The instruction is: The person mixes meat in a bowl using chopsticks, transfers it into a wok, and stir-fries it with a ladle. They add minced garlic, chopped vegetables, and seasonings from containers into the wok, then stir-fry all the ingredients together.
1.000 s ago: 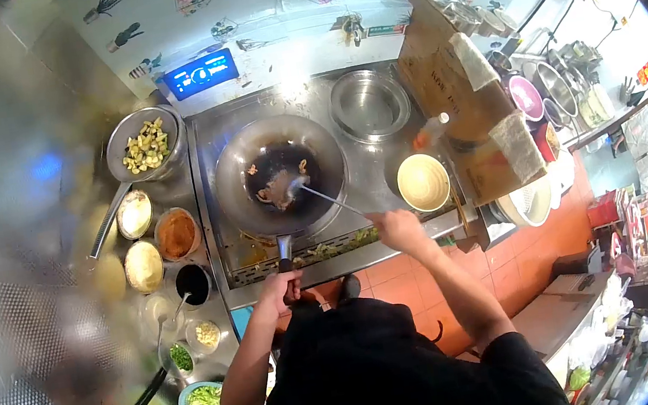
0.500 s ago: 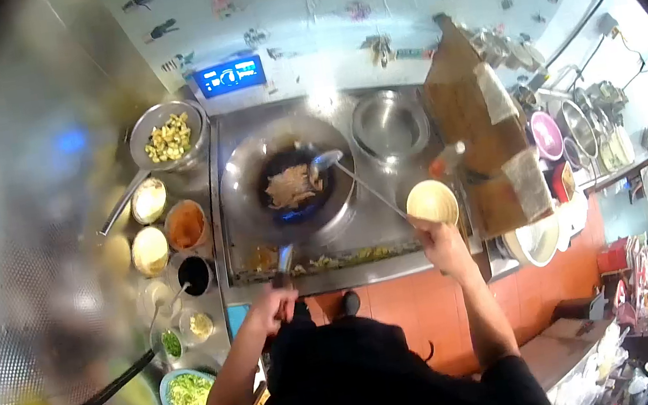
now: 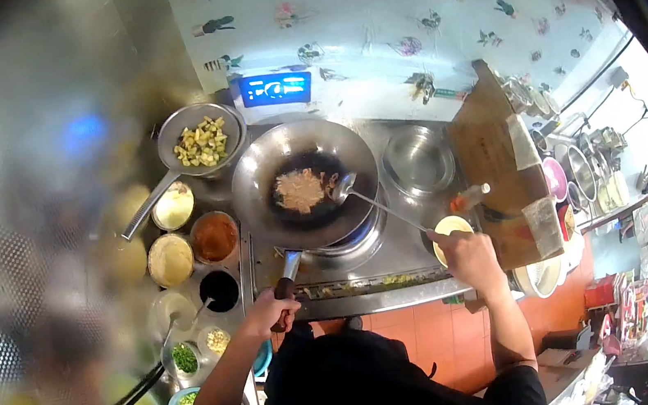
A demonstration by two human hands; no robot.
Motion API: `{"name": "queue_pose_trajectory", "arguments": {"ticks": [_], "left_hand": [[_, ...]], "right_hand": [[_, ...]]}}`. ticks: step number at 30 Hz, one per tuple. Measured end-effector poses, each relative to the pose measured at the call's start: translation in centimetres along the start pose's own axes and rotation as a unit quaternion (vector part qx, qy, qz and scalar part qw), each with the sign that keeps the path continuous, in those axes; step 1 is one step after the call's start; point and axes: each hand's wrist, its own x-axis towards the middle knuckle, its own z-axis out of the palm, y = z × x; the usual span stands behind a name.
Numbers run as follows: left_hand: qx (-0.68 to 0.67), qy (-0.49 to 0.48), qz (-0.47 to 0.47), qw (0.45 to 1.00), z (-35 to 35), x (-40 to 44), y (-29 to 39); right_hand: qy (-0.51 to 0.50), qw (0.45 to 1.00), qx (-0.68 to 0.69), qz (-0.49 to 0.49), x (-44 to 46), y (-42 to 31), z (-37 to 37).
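My left hand point(image 3: 268, 314) is wrapped round the dark handle of a steel wok point(image 3: 262, 207). The wok is raised and tilted, and a burner ring point(image 3: 351, 250) shows under its near edge. Pale sliced pieces, like meat, point(image 3: 300, 192) lie in dark liquid at the wok's bottom. In my closed right hand point(image 3: 469, 263) is the end of a long-handled ladle point(image 3: 345, 189). Its bowl is inside the wok, at the right side of the pieces. A pale yellow bowl point(image 3: 452, 227) stands just beyond my right hand, partly hidden by it.
Left of the wok sit a strainer point(image 3: 164, 146) holding browned chunks, a red-brown seasoning tub point(image 3: 214, 236) and a dark sauce container point(image 3: 219, 290). On the right are a steel basin point(image 3: 419, 160), a bottle point(image 3: 470, 198) and an upright cardboard sheet point(image 3: 495, 153).
The wok has been lifted and tipped, uncovering the burner ring below it. The ladle bowl remains inside the wok. The camera view has shifted, so the surroundings appear further right.
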Motion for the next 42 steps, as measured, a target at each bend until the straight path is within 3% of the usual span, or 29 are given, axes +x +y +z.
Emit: {"name": "queue_pose_trajectory", "arguments": {"ticks": [3,6,7,11,14,20,26,33,42], "left_hand": [[0.016,-0.007,-0.008,1.000,-1.4,0.3,1.9],[0.012,-0.034,-0.017,0.999,-2.5,-0.2,3.7],[0.004,-0.045,-0.022,0.999,-3.1,-0.2,4.2],[-0.022,-0.065,-0.028,0.997,-4.9,0.0,6.3],[-0.013,-0.077,0.004,0.997,-5.6,-0.1,7.9],[-0.045,-0.094,-0.023,0.994,-7.1,0.5,9.8],[-0.054,-0.131,-0.003,0.990,-8.7,0.7,13.0],[-0.102,-0.198,0.018,0.975,-10.9,2.0,15.4],[-0.196,-0.265,0.059,0.942,-13.9,4.1,15.5]], "right_hand": [[0.042,0.998,0.009,-0.040,3.9,-0.7,3.4],[0.015,0.997,-0.072,-0.029,7.7,-3.1,4.4],[0.043,0.998,-0.020,-0.028,8.3,-3.0,5.0],[0.085,0.995,0.056,-0.002,7.9,-3.1,1.9],[0.014,1.000,-0.025,0.007,9.1,-5.4,-3.4],[-0.020,0.992,-0.120,-0.025,15.9,-5.7,0.2],[0.041,0.999,0.012,0.010,16.2,-8.6,-4.1],[0.036,0.998,-0.035,0.048,17.1,-10.9,-8.7],[0.057,0.994,-0.071,-0.057,22.0,-15.9,-10.8]]}}
